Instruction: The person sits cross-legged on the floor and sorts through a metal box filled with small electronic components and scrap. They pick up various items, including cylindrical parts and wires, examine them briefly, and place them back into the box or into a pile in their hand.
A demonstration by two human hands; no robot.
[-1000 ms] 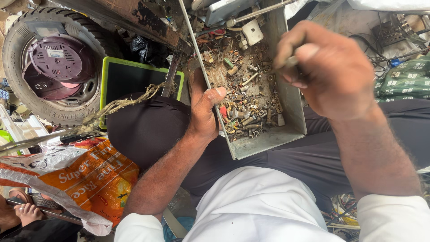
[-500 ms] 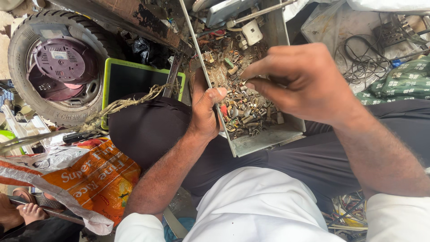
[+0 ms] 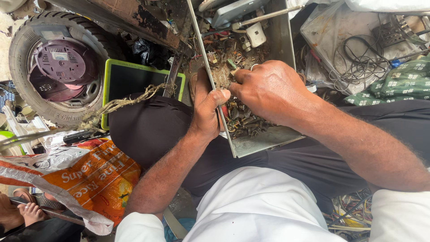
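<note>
- Since a second ago, the right hand has dropped from above the far right rim of the metal tray down into its contents, closer to the left hand.
- Its fingers are now curled together and buried among the small scrap metal parts; whether they pinch a particular piece cannot be told.
- Holding as before, the left hand is clamped on the tray's left wall, thumb hooked over the edge on the inside and fingers on the outside.
- That tray rests tilted across the person's lap on dark trousers, its bare near corner showing below the heap of parts.
- At the tray's far end lie a white plug-like block and a grey metal bar.
- Left of the lap sit a worn tyre with a purple hub, a green-framed slate and a frayed rope.
- An orange printed sack lies lower left; tangled black wire lies to the right on clear plastic.
</note>
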